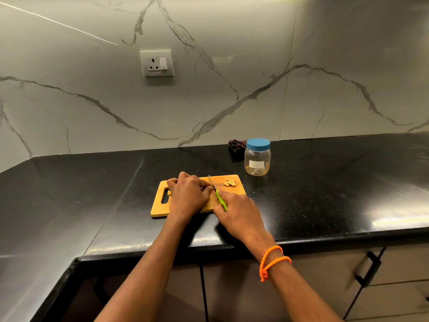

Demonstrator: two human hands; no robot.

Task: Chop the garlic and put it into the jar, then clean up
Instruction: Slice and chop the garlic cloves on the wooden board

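A wooden cutting board [232, 178] lies on the black counter in front of me. My left hand [188, 194] rests on the board with curled fingers, holding a garlic piece [206, 188] that is mostly hidden under them. My right hand [239, 213] grips a knife by its green handle [221, 201]; the blade [211, 181] points away, right beside my left fingertips. A small pile of cut garlic [229, 182] sits at the board's far right corner. One small piece [169, 193] lies by the handle slot. A clear plastic jar [257, 160] with its blue lid on stands behind the board to the right.
A dark crumpled cloth [236, 145] lies against the wall just left of the jar. A wall socket [156, 63] sits on the marble backsplash. The counter's front edge [325, 235] runs below my wrists, with cabinet doors and a black handle [369, 268] underneath.
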